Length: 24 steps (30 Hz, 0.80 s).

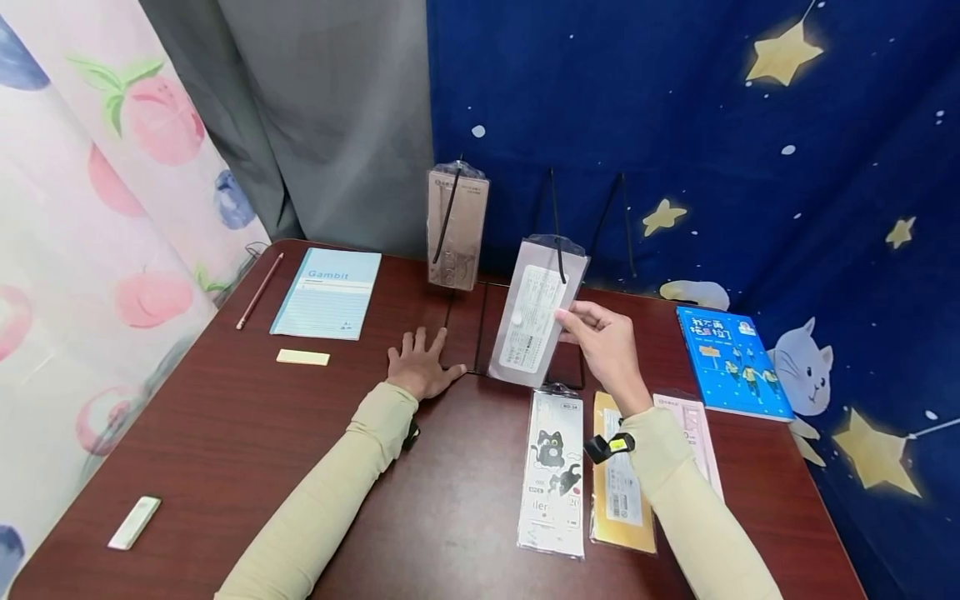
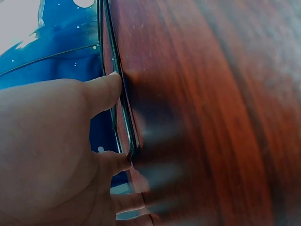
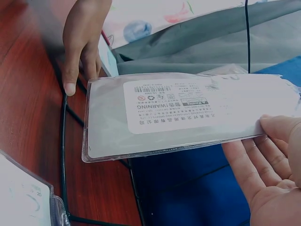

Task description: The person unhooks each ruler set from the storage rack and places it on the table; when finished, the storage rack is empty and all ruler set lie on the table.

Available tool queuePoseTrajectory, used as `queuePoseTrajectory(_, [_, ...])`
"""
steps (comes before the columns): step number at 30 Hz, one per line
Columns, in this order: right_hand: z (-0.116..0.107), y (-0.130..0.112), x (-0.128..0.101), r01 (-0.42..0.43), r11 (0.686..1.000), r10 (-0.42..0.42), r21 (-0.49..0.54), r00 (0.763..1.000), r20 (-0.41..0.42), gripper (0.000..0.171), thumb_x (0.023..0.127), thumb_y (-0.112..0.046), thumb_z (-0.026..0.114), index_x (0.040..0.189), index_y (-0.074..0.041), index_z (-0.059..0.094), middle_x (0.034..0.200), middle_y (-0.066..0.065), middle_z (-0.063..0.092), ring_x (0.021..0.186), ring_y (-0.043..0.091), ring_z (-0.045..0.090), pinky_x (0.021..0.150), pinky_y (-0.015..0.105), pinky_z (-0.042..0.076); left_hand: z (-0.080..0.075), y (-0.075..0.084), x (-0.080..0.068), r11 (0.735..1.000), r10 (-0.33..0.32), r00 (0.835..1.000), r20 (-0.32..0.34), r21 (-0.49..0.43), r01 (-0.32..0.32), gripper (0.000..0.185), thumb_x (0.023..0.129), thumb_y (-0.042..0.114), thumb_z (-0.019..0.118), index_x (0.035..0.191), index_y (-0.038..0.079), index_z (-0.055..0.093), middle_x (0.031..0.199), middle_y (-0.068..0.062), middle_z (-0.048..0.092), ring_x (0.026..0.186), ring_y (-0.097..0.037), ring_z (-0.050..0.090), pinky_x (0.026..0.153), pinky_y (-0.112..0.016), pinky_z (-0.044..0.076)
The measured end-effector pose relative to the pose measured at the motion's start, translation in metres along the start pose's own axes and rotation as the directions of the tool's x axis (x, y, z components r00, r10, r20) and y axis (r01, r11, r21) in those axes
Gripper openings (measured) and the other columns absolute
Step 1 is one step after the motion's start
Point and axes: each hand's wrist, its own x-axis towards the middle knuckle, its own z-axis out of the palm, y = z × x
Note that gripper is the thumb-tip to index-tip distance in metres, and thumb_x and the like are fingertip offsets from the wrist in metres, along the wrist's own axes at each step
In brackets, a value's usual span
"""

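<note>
Reddish tabletop underlies the spread left hand; right hand pinches a pale, white-labelled plastic packet.

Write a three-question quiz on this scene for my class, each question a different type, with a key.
1. True or false: the person's left hand holds the pencil.
2. What does the right hand pinch? A) an eraser; B) a pale packet; C) the notebook.
3. How many packets show lying on the table?

Key: 1. False; its fingers are spread, holding nothing. 2. B. 3. Three.
</note>
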Motion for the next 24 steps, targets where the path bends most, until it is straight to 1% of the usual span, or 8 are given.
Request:
queuePoseTrajectory(8, [-0.007, -0.009, -0.012, -0.036, 0.998, 0.036, -0.049, 0.999, 0.006, 0.034, 0.095, -0.024, 0.077, 0.117, 0.002, 0.075, 0.107, 0.016, 0.079, 0.08, 0.009, 0.079, 0.08, 0.03, 0.063, -0.001, 0.004, -0.005, 1.0, 0.008, 1.0, -0.004, -0.001, -0.008, 0.08, 0.106, 0.06, 0.043, 0.169, 0.021, 0.013, 0.174, -0.02, 0.011, 0.161, -0.042, 0.009, 0.125, -0.064, 0.017])
queuePoseTrajectory(12, [-0.01, -0.012, -0.019, -0.059, 0.993, 0.061, -0.1, 0.998, 0.019, 0.035, 0.096, -0.027, 0.077, 0.117, 0.001, 0.075, 0.11, 0.02, 0.077, 0.079, 0.008, 0.078, 0.078, 0.025, 0.062, -0.002, 0.003, -0.005, 1.0, 0.006, 1.0, -0.009, -0.004, -0.006, 0.08, 0.105, 0.06, 0.045, 0.169, 0.021, 0.014, 0.174, -0.02, 0.012, 0.161, -0.042, 0.01, 0.125, -0.064, 0.017])
queuePoseTrajectory(14, [-0.01, -0.014, -0.022, -0.068, 0.99, 0.073, -0.124, 0.997, 0.033, 0.036, 0.096, -0.028, 0.076, 0.117, 0.001, 0.075, 0.111, 0.022, 0.077, 0.079, 0.009, 0.078, 0.078, 0.024, 0.062, -0.001, 0.002, -0.004, 1.0, 0.005, 1.0, -0.009, -0.01, -0.005, 0.08, 0.105, 0.059, 0.045, 0.169, 0.021, 0.014, 0.174, -0.021, 0.012, 0.161, -0.042, 0.009, 0.125, -0.065, 0.017])
queuePoseTrajectory(18, [-0.011, -0.016, -0.028, -0.084, 0.984, 0.093, -0.159, 0.994, 0.048, 0.037, 0.096, -0.032, 0.076, 0.117, -0.002, 0.075, 0.112, 0.022, 0.077, 0.08, 0.011, 0.079, 0.08, 0.023, 0.061, 0.003, -0.001, 0.003, 1.0, -0.003, 1.0, 0.012, -0.01, 0.003, 0.083, 0.105, 0.062, 0.044, 0.169, 0.022, 0.009, 0.174, -0.02, 0.007, 0.162, -0.042, 0.006, 0.126, -0.065, 0.015])
queuePoseTrajectory(21, [-0.013, -0.018, -0.031, -0.105, 0.98, 0.116, -0.169, 0.992, 0.052, 0.038, 0.096, -0.034, 0.076, 0.117, -0.002, 0.075, 0.112, 0.021, 0.077, 0.081, 0.011, 0.079, 0.08, 0.022, 0.061, 0.006, -0.003, 0.008, 1.0, -0.005, 1.0, 0.022, -0.007, 0.006, 0.084, 0.105, 0.063, 0.042, 0.169, 0.023, 0.005, 0.175, -0.02, 0.004, 0.162, -0.043, 0.003, 0.126, -0.066, 0.013])
queuePoseTrajectory(24, [-0.014, -0.02, -0.036, -0.123, 0.978, 0.134, -0.17, 0.989, 0.057, 0.038, 0.096, -0.034, 0.076, 0.117, -0.002, 0.075, 0.112, 0.021, 0.077, 0.081, 0.012, 0.079, 0.08, 0.023, 0.061, 0.007, -0.004, 0.011, 1.0, -0.004, 1.0, 0.021, -0.01, 0.004, 0.086, 0.104, 0.065, 0.043, 0.169, 0.023, 0.006, 0.175, -0.02, 0.004, 0.162, -0.043, 0.003, 0.125, -0.066, 0.014])
